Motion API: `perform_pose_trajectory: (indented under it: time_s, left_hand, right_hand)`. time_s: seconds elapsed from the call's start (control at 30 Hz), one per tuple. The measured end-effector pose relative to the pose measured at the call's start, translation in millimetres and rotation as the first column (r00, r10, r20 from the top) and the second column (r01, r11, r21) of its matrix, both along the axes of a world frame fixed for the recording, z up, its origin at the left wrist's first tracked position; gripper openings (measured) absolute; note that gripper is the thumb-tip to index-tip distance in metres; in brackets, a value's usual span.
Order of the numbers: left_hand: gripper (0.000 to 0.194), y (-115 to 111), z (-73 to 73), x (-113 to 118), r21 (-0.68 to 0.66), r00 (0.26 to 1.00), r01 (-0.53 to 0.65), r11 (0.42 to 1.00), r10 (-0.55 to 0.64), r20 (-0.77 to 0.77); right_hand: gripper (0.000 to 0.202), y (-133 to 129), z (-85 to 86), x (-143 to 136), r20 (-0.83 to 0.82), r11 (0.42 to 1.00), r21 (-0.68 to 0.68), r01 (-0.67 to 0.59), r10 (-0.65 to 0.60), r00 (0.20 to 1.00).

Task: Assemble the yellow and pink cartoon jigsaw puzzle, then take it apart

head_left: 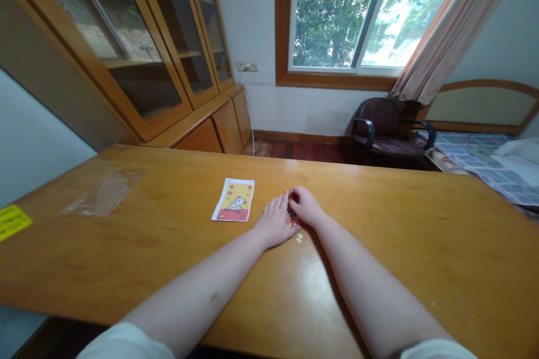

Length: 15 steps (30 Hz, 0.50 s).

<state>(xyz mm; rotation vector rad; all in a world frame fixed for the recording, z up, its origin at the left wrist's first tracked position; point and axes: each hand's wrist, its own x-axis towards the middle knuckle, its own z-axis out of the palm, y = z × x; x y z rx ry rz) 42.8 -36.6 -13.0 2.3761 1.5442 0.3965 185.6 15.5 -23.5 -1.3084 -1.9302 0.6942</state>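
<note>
Small jigsaw-like pieces (289, 221), pink, yellow and white, lie in a pile between my two hands on the wooden table (379, 219). My left hand (275, 221) rests flat against the left side of the pile, fingers stretched out. At the right of the pile is my right hand (304, 207), its fingers curled down over the pieces; what its fingertips hold, if anything, is hidden. One pale yellow piece (299, 238) sits apart, just nearer the camera. Left of my hands lies a picture card (236, 200) showing a white animal on yellow and pink.
A clear plastic bag (103, 193) lies at the table's left, with a yellow label (13, 221) near the left edge. Beyond the table stand a glass-door cabinet (168, 118), an armchair (379, 126) and a bed (475, 157).
</note>
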Motion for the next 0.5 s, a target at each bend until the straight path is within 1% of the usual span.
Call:
perform_pose_trajectory:
  time_s: [0.07, 0.13, 0.2, 0.23, 0.4, 0.5]
  left_hand:
    - [0.089, -1.1, 1.0, -1.5, -0.002, 1.0, 0.013, 1.0, -0.012, 0.022]
    - [0.089, -1.9, 2.3, -2.4, -0.019, 0.999, -0.041, 0.999, 0.041, 0.018]
    - [0.088, -1.6, 2.8, -2.4, -0.03, 0.995, -0.104, 0.994, 0.104, -0.007]
    - [0.087, -1.1, 2.7, -2.2, -0.03, 0.993, -0.117, 0.993, 0.116, -0.02]
    - [0.085, 2.3, -0.4, -2.9, -0.017, 0.997, -0.066, 0.998, 0.065, -0.04]
    - [0.083, 2.8, -1.3, -3.8, -0.007, 0.999, -0.022, 1.0, 0.022, -0.03]
  right_hand:
    - [0.016, 2.4, -1.9, 0.4, -0.052, 0.997, -0.02, 0.069, -0.07, 0.996]
    - [0.021, 4.9, -3.8, 0.7, -0.109, 0.991, -0.054, 0.124, -0.129, 0.986]
    - [0.023, 6.8, -5.6, 0.5, -0.166, 0.986, -0.084, 0.145, -0.157, 0.974]
    - [0.023, 7.3, -6.4, 0.0, -0.192, 0.984, -0.099, 0.149, -0.165, 0.967]
    - [0.022, 5.5, -9.7, -7.1, -0.296, 0.969, -0.17, 0.18, -0.225, 0.928]
    - [0.022, 0.9, -10.3, -14.2, -0.295, 0.96, -0.2, 0.196, -0.249, 0.922]
